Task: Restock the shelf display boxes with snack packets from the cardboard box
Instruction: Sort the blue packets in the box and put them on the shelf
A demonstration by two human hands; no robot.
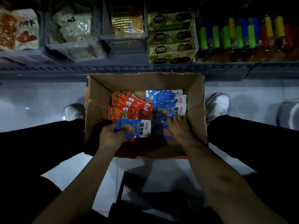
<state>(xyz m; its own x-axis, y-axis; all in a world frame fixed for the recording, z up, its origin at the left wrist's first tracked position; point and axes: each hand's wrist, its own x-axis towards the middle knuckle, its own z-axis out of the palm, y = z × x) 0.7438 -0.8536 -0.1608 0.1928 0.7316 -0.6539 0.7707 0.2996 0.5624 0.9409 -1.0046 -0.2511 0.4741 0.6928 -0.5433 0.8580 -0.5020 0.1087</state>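
On a dim shop floor, a cardboard box [196, 101] sits between the person's feet, below a shelf [113, 68] of snacks. The left hand [111, 135] pinches a blue packet [137, 127] by its left edge, just beyond it red packets [124, 109]; the right hand [178, 124] rests spread on a blue stack [165, 102]. Packets look light, floppy and slick, so gripping a sealed edge seems safest.
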